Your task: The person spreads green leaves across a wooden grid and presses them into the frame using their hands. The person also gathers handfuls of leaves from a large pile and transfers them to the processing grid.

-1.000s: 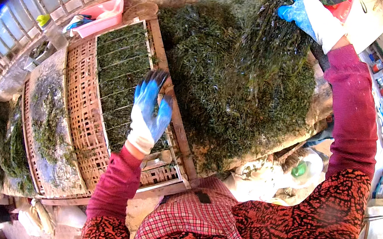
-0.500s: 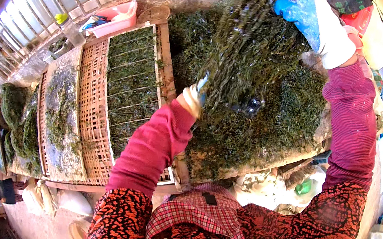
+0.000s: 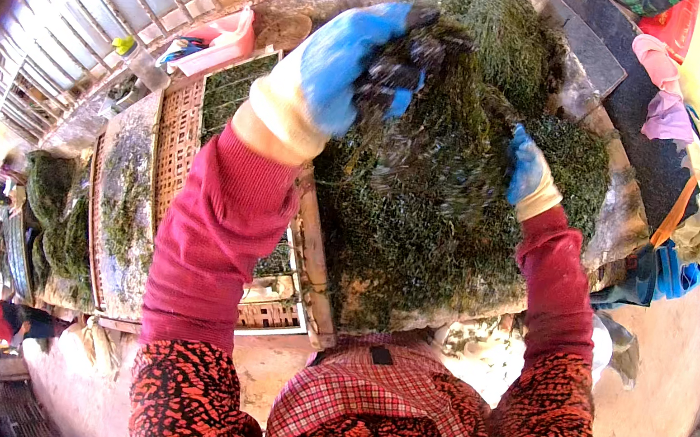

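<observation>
My left hand, in a blue glove with a cream cuff, is raised over the table and closed on a dark, shiny clump of seaweed. Stringy green strands hang from it, blurred by motion. My right hand, gloved alike, is lower and to the right, its fingers closed on the edge of the same hanging bunch. Beneath both hands a thick layer of dark green seaweed is spread over the tabletop. Another mound of seaweed is heaped at the far side.
To the left lie a white-framed rack and an orange perforated tray. A pink basin stands by the barred window. Cloths and blue fabric hang at the right edge. Another person is at the far left.
My left hand has risen and moved away from me with the clump. My right hand has come down toward me from the far right. The bunch between them has shifted, uncovering the far mound.
</observation>
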A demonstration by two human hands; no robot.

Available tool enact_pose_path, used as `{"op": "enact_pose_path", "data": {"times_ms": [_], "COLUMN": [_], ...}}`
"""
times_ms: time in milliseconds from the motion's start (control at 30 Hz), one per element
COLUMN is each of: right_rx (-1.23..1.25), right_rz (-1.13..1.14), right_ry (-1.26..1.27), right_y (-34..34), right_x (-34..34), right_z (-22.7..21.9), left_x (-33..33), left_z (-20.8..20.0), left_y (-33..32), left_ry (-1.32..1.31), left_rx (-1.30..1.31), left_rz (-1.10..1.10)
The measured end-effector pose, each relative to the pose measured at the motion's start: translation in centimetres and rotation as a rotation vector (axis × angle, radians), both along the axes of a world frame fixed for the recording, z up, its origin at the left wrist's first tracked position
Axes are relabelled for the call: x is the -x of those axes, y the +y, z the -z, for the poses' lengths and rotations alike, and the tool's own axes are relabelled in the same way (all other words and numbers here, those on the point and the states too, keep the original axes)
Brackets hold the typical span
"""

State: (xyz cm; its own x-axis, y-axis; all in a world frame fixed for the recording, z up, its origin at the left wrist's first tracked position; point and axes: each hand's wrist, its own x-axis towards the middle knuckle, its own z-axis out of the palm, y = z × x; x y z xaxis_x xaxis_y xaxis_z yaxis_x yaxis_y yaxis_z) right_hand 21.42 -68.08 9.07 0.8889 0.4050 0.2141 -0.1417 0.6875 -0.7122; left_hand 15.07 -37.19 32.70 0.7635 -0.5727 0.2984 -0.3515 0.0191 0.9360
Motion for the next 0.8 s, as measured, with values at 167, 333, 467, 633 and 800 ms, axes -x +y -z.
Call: {"op": "enact_pose_path", "data": {"times_ms": [167, 333, 467, 633, 800], "right_rx": [0.658, 1.176, 0.931, 1.398, 1.673], "right_rz": [0.419, 0.643, 0.849, 1.297, 0.968], "right_ry": [0.266, -0.077, -0.789, -1.266, -1.098], "right_y": [3.5, 5.6, 8.5, 10.9, 12.5], "right_x": [4.6, 9.4, 12.0, 9.7, 3.0], "right_z": [0.5, -0.3, -8.2, -18.2, -7.2], "left_x": [-3.7, -1.1, -0.9, -4.3, -0.8], "left_z": [-3.6, -5.4, -8.9, -13.6, -17.3], "left_y": [-0.6, -3.6, -4.4, -3.9, -3.2], "left_ry": [0.185, 0.454, 0.218, -1.386, -1.096], "left_rx": [0.124, 0.441, 0.211, -0.074, -0.233], "left_rz": [0.121, -0.092, -0.033, 0.221, -0.283]}}
